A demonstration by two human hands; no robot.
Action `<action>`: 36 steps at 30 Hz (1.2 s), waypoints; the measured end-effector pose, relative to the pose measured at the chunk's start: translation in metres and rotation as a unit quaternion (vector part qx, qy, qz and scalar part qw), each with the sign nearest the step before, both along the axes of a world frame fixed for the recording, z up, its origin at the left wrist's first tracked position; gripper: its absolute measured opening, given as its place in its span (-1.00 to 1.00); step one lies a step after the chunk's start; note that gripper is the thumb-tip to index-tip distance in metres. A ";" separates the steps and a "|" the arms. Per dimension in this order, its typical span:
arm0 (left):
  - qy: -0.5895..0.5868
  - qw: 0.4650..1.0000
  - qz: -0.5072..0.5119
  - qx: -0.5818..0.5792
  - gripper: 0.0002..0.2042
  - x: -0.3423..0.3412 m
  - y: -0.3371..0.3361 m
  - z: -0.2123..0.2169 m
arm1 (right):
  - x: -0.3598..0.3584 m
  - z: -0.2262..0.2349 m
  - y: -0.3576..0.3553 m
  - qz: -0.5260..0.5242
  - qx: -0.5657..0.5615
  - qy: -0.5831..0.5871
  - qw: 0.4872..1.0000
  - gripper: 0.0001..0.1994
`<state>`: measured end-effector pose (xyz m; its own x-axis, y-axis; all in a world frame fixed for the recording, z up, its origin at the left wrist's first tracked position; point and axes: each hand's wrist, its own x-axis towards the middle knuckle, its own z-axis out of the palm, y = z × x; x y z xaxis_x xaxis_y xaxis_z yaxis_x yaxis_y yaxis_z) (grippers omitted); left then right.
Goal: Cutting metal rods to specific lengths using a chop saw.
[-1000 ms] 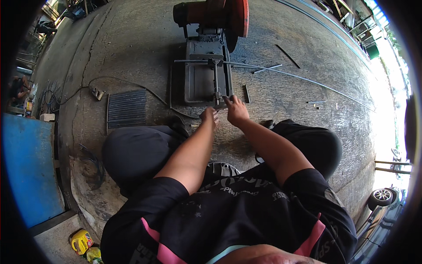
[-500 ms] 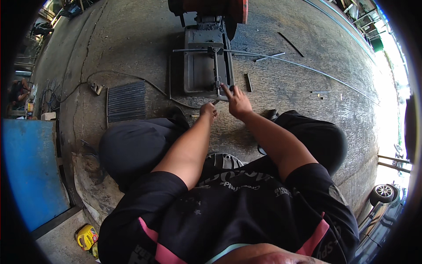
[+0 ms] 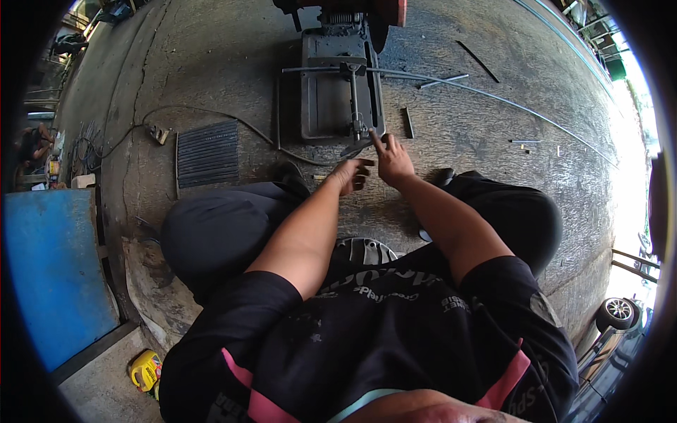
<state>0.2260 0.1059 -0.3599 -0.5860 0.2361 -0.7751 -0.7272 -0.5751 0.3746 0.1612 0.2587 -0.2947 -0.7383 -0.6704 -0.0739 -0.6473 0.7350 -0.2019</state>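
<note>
In front of me stands a cut-off saw with a red guard (image 3: 403, 13) and a grey metal base (image 3: 307, 106). Across its base, a long thin metal rod (image 3: 522, 107) sits at the vise jaw (image 3: 352, 68). The vise screw (image 3: 355, 99) runs toward me, ending in a flat crank handle (image 3: 355, 150). My right hand (image 3: 396, 163) is at the handle's right end, index finger stretched forward, and seems to grip it; its thumb is hidden. Just left and nearer, my left hand (image 3: 347, 178) has loosely bent, parted fingers and holds nothing visible.
A row of dark cut bars (image 3: 208, 154) lies on the floor at left, near a black cable (image 3: 247, 125). Short offcuts (image 3: 409, 123) and a dark strip (image 3: 477, 61) lie at right. A blue panel (image 3: 60, 268) and a yellow jug (image 3: 144, 370) are at lower left.
The crank handle has turned to a new slant. My left hand has risen slightly toward it and its fingers have loosened. My right hand has shifted slightly. The whole view has moved a little.
</note>
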 end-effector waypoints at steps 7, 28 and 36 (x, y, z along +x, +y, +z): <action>-0.095 0.967 0.225 -0.069 -0.90 0.006 -0.020 -0.046 | 0.004 -0.033 0.014 0.044 0.169 -0.051 0.983 -0.43; -0.060 0.960 0.266 0.067 -0.80 -0.014 -0.018 -0.038 | -0.013 -0.018 -0.006 -0.008 -0.001 -0.001 1.000 -0.29; -0.120 0.971 0.125 0.162 -0.56 -0.013 -0.013 -0.007 | -0.011 -0.001 -0.021 0.002 -0.124 -0.052 0.991 -0.35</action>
